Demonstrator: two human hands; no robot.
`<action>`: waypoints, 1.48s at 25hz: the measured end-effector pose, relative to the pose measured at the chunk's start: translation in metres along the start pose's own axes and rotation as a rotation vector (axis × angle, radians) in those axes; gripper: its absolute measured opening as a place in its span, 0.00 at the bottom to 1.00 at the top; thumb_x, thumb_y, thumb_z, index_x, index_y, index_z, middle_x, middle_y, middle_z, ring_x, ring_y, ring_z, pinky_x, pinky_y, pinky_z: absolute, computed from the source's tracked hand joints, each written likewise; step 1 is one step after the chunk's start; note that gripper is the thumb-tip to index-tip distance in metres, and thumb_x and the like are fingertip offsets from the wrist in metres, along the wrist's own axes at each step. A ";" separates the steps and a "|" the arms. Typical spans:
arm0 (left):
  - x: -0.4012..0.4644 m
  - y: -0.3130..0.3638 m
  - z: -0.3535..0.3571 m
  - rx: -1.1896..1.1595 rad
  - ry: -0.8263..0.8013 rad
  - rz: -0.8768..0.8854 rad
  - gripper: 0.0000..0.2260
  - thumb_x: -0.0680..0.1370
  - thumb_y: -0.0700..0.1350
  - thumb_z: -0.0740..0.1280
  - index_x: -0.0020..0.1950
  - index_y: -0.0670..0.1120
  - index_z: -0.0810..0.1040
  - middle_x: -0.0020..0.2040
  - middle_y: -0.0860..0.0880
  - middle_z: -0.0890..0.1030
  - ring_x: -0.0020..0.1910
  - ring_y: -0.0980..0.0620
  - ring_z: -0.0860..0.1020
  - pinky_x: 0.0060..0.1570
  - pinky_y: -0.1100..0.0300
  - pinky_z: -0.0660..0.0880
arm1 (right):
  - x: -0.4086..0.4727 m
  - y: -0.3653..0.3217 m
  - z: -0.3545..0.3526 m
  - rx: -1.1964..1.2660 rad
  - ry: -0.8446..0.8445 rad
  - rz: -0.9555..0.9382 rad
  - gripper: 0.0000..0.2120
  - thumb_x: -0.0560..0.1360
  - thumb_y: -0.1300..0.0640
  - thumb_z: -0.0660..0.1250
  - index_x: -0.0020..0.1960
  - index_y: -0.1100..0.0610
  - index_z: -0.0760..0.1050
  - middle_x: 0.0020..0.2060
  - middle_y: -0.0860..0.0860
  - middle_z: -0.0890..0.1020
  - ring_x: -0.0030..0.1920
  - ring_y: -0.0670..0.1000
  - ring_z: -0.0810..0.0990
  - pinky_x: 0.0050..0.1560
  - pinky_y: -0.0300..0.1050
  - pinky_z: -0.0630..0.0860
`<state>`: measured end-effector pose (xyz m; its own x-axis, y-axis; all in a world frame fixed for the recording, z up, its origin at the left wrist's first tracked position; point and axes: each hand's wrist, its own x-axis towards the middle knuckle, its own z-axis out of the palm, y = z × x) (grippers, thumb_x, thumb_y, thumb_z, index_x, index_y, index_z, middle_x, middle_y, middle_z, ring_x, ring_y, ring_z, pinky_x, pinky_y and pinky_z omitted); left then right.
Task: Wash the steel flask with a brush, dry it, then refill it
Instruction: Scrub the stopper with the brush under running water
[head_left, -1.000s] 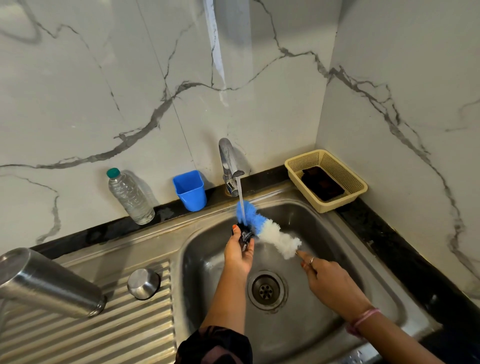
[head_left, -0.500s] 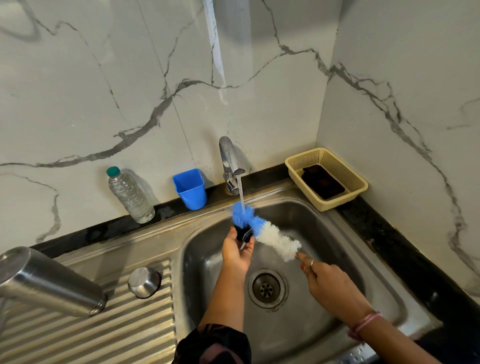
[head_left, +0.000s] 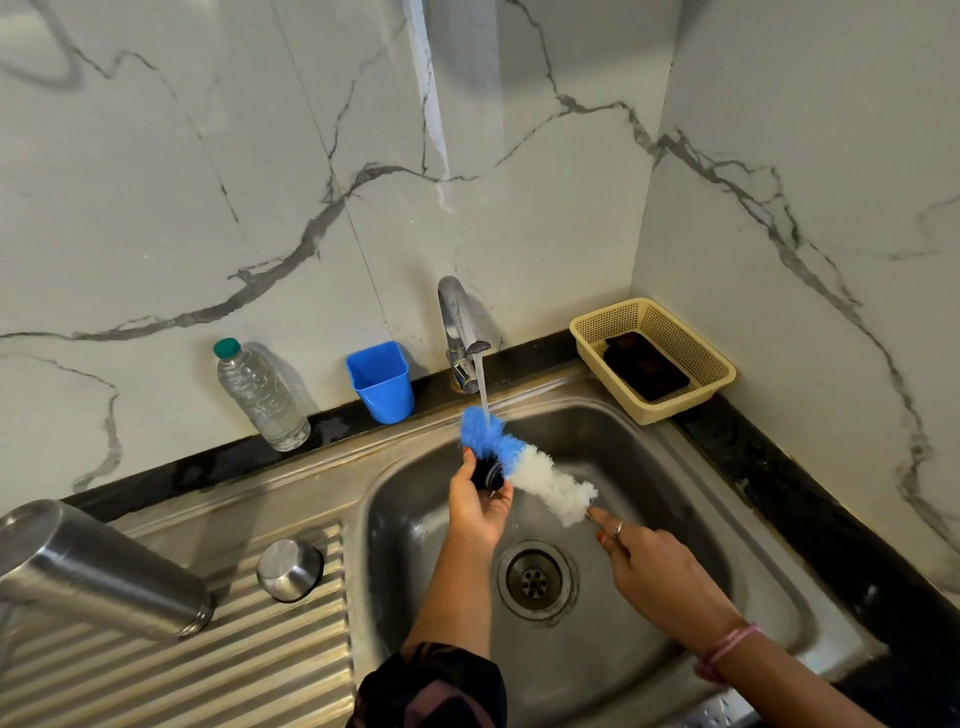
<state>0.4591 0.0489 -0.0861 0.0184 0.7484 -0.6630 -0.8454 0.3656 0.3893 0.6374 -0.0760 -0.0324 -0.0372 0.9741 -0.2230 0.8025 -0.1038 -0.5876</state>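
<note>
The steel flask (head_left: 98, 571) lies on its side on the ribbed drainboard at the left, its steel cap (head_left: 289, 569) standing beside it. Over the sink basin (head_left: 649, 467) my left hand (head_left: 477, 512) grips a small black lid (head_left: 488, 473). My right hand (head_left: 654, 571) holds the handle of a bottle brush (head_left: 524, 465) with blue and white bristles. The blue end rests against the lid under the stream running from the tap (head_left: 460, 327).
A clear water bottle (head_left: 260, 397) with a green cap and a blue plastic cup (head_left: 382, 382) stand on the black ledge behind the sink. A beige basket (head_left: 711, 364) holding a dark object sits in the right corner. The drain (head_left: 535, 579) is open.
The brush and the lid have shifted slightly up and left under the water stream. The flask and cap have not moved.
</note>
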 end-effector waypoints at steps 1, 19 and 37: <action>0.000 0.001 -0.001 -0.014 -0.003 -0.003 0.15 0.80 0.48 0.65 0.64 0.41 0.76 0.53 0.41 0.80 0.49 0.46 0.79 0.54 0.56 0.76 | -0.001 -0.001 0.000 -0.008 -0.004 -0.005 0.19 0.83 0.51 0.50 0.72 0.48 0.65 0.28 0.48 0.73 0.25 0.45 0.70 0.28 0.36 0.70; -0.005 0.003 -0.005 -0.024 -0.017 0.026 0.13 0.79 0.45 0.67 0.61 0.40 0.76 0.55 0.40 0.79 0.50 0.47 0.79 0.46 0.60 0.78 | 0.002 -0.001 0.002 0.092 -0.017 0.053 0.16 0.83 0.52 0.52 0.68 0.50 0.70 0.29 0.48 0.73 0.26 0.44 0.69 0.27 0.35 0.69; -0.007 0.006 -0.005 -0.087 -0.028 0.032 0.16 0.80 0.41 0.66 0.67 0.38 0.73 0.60 0.38 0.78 0.57 0.42 0.78 0.49 0.53 0.81 | 0.007 -0.011 -0.001 0.096 -0.042 0.084 0.14 0.83 0.53 0.53 0.63 0.55 0.73 0.30 0.47 0.73 0.28 0.44 0.70 0.29 0.35 0.69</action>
<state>0.4516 0.0431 -0.0823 0.0042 0.7747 -0.6323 -0.8888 0.2927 0.3527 0.6286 -0.0676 -0.0264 0.0010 0.9522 -0.3055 0.7432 -0.2051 -0.6369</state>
